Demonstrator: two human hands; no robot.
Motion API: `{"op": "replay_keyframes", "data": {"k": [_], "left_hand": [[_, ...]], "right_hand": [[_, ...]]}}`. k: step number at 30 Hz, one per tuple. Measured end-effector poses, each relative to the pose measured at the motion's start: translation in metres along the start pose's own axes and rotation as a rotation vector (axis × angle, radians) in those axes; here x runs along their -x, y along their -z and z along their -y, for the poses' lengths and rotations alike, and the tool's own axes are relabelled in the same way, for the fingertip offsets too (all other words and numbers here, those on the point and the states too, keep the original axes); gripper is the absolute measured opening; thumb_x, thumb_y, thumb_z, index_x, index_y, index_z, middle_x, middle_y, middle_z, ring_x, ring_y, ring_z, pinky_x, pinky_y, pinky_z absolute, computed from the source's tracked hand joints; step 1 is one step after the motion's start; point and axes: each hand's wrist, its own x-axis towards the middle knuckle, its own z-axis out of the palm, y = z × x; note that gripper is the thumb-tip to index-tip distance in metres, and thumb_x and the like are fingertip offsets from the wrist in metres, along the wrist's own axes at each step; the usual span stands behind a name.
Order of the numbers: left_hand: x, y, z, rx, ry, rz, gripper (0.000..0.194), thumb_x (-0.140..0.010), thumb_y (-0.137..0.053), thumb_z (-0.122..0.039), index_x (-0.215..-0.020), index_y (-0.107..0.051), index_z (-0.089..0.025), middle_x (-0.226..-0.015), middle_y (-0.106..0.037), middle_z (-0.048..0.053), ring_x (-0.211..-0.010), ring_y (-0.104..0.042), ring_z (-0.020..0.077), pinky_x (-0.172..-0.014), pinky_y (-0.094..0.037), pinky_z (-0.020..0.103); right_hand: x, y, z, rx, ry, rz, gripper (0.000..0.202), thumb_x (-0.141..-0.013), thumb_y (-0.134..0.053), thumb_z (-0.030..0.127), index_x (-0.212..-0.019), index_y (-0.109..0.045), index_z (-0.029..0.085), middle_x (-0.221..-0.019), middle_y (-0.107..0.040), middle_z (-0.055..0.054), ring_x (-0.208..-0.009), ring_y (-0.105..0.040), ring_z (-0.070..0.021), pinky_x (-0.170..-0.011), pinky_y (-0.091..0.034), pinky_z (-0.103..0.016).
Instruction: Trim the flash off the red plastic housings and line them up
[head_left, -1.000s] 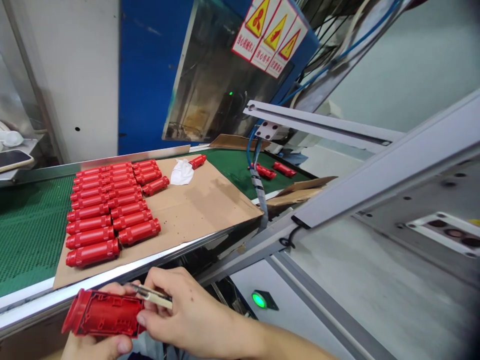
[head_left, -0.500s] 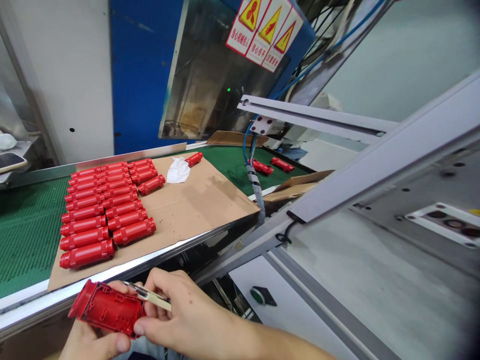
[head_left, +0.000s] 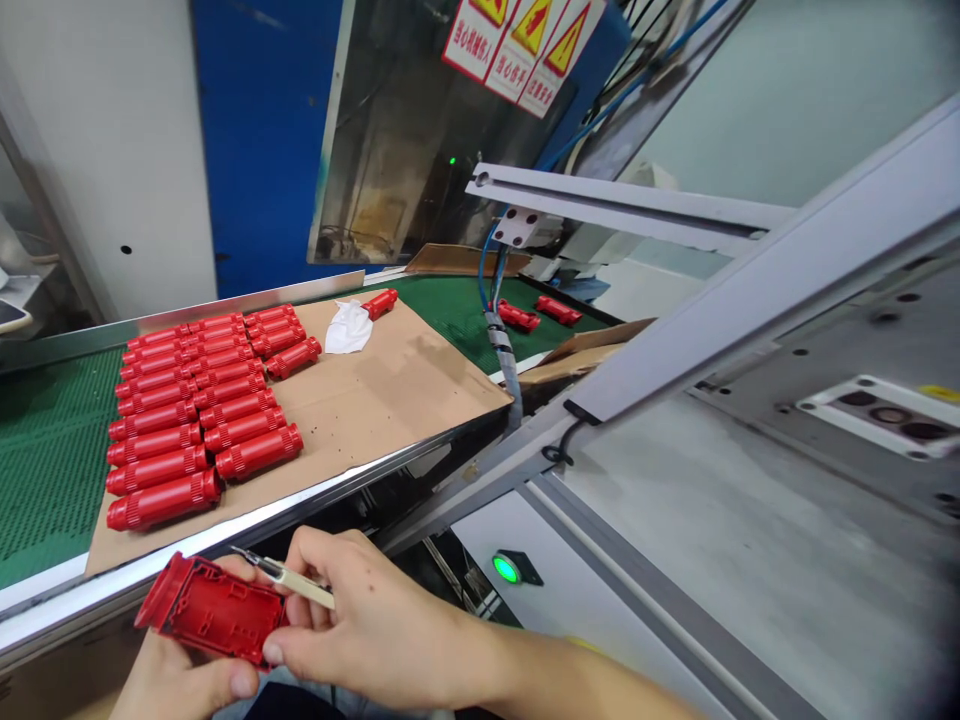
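An open red plastic housing point(head_left: 217, 608), its ribbed inside facing up, is held at the lower left by my left hand point(head_left: 176, 680), thumb along its near edge. My right hand point(head_left: 367, 620) grips a cream-handled knife point(head_left: 300, 583), its metal tip above the housing's far edge. The right thumb also touches the housing's right end. Several red cylindrical parts point(head_left: 161, 498) lie in two main columns on a brown cardboard sheet point(head_left: 390, 400). A crumpled white cloth point(head_left: 349, 328) rests near another red part point(head_left: 381, 304) at the sheet's back.
The cardboard lies on a green conveyor belt point(head_left: 45, 450) with a metal edge. Two red parts point(head_left: 559, 310) sit farther back on the belt. A grey metal frame point(head_left: 720, 280) slants across the right side, above a lit green button point(head_left: 506, 568). Warning signs hang on the blue machine.
The button has lit up green. The knife tip has shifted slightly left and up over the housing. The whole view has moved a little, while both hands keep their holds.
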Motion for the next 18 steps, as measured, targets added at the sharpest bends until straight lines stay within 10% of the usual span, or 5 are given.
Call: {"op": "replay_keyframes", "data": {"k": [10,18], "left_hand": [[0.000,-0.007,0.003,0.104,0.013,-0.053,0.048,-0.026,-0.086,-0.031,-0.068,-0.065,-0.020,-0.072,-0.070,0.006,-0.070,-0.064,0.0317,-0.059,-0.053,0.035],[-0.002,-0.007,0.000,0.064,-0.043,-0.070,0.051,-0.028,-0.086,-0.035,-0.072,-0.065,-0.022,-0.079,-0.071,0.006,-0.071,-0.065,0.0275,-0.062,-0.054,0.032]], "right_hand": [[-0.001,-0.006,-0.009,0.058,0.095,-0.079,0.007,-0.067,-0.052,0.015,-0.067,-0.045,0.017,-0.055,-0.047,0.006,-0.046,-0.042,-0.0051,-0.044,-0.033,-0.015],[0.012,-0.010,-0.019,0.225,0.470,-0.260,0.012,-0.077,-0.053,0.018,-0.082,-0.062,0.012,-0.074,-0.058,-0.004,-0.061,-0.052,-0.0093,-0.056,-0.043,-0.017]]}}
